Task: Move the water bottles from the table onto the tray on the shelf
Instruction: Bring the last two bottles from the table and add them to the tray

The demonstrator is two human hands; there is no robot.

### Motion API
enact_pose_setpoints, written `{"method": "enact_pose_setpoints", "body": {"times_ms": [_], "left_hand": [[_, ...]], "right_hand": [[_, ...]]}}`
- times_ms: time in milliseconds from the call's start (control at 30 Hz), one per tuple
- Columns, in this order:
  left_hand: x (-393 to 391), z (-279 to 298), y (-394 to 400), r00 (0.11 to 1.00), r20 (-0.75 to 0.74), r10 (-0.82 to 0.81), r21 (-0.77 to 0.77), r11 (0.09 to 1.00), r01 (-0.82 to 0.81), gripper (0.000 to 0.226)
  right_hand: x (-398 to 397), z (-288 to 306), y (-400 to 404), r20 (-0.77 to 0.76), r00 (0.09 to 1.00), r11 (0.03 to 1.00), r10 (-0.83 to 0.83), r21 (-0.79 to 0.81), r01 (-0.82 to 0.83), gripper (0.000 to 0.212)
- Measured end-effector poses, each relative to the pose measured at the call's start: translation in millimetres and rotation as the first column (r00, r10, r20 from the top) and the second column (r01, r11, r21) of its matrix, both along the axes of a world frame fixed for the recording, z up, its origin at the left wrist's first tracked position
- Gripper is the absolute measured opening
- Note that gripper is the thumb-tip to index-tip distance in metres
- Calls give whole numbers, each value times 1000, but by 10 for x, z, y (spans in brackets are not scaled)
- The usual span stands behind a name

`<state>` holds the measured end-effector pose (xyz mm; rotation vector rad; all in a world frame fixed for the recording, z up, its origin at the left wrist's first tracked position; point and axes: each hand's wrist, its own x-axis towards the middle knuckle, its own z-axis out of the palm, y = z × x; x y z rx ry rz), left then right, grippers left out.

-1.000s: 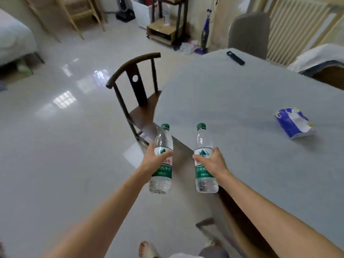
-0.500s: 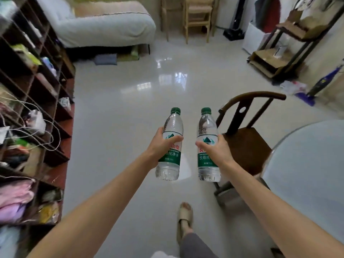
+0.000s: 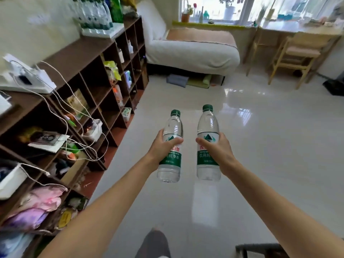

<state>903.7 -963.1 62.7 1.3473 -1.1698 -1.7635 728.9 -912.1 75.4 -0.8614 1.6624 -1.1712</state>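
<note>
Glossy white floor point(image 3: 260, 146) ahead, bed point(image 3: 191, 51) at far end. Dark shelf point(image 3: 104, 53) along left wall; white tray point(image 3: 111, 33) on its top carries row of blurred green-labelled bottles point(image 3: 93, 13). Cubbies below stuffed with packets, bags, cables. Left hand point(image 3: 163, 146) grips left water bottle point(image 3: 172, 149), right hand point(image 3: 217, 148) grips right water bottle point(image 3: 207, 144); both upright, side by side, apart, above floor.

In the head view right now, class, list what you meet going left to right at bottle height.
Brown shelf → left hand → left water bottle → right water bottle → right hand → bare white floor.
</note>
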Motion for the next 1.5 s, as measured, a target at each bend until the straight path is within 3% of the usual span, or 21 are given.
{"method": "enact_pose_setpoints", "body": {"times_ms": [200, 700, 967, 1133, 1267, 1500], "left_hand": [[206, -39, -1728, 986, -62, 152, -12, 988, -153, 57], [-68, 210, -5761, 991, -45, 124, -86, 988, -127, 55], [-235, 408, -7870, 949, -118, 294, -60, 951, -302, 49], [46, 379, -8951, 900, -89, 426, -38, 902, -431, 75], [350, 321, -9844, 889, -111, 444, -81, 888, -453, 59], [750, 372, -11462, 901, -94, 423, -143, 890, -433, 61]], "right_hand": [[57, -42, -1802, -17, 995, 995, 101, -12, -101, 54], [-219, 218, -5876, 14, 995, 994, 94, -59, -93, 50], [-366, 376, -8293, -33, 976, 972, 217, -78, -219, 52], [-140, 510, -9674, -69, 946, 942, 316, -99, -321, 48], [172, 490, -10689, -105, 908, 900, 406, -128, -417, 43], [631, 554, -12318, -107, 893, 884, 436, -134, -448, 50]]}}
